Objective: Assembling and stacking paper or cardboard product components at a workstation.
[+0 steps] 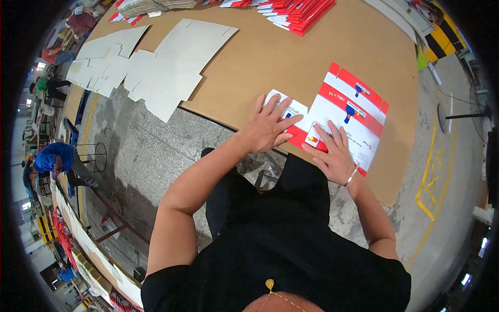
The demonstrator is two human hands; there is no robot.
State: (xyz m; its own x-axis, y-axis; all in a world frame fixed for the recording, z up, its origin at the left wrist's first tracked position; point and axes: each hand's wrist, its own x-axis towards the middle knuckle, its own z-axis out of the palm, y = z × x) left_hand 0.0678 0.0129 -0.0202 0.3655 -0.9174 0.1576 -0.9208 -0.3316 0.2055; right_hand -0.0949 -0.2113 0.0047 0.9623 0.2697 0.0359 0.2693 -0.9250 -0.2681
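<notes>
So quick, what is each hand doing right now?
Left hand: open, pressing flat on the red and white carton blank.
Right hand: open, flat on the same blank.

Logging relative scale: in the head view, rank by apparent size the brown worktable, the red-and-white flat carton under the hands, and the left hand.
1. Brown worktable
2. Red-and-white flat carton
3. Left hand

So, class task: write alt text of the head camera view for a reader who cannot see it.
Both hands press flat on a red and white printed carton blank lying on a brown table: the left hand on its folded flap, the right hand on its near edge. Plain grey blanks and stacked red cartons lie farther back.
</notes>
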